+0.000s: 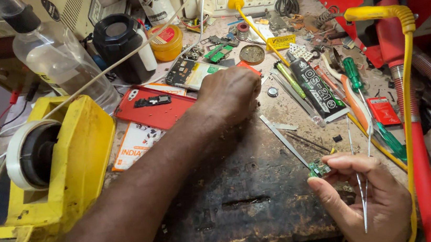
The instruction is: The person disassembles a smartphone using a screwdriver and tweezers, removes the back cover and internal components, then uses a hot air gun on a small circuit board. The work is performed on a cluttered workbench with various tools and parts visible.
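Cluttered surface [243, 187]: our right hand [370, 195] pinches a small green circuit board [318, 168] and holds tweezers [363, 175]; our left hand [229, 96] rests fisted, its grip unclear.

The left forearm crosses the frame from lower left toward the upper middle, ending in the left hand [229, 99], knuckles up, fingers curled under. The right hand [367, 196] sits at lower right, palm turned inward, thumb and forefinger pinched together, remaining fingers loosely bent.
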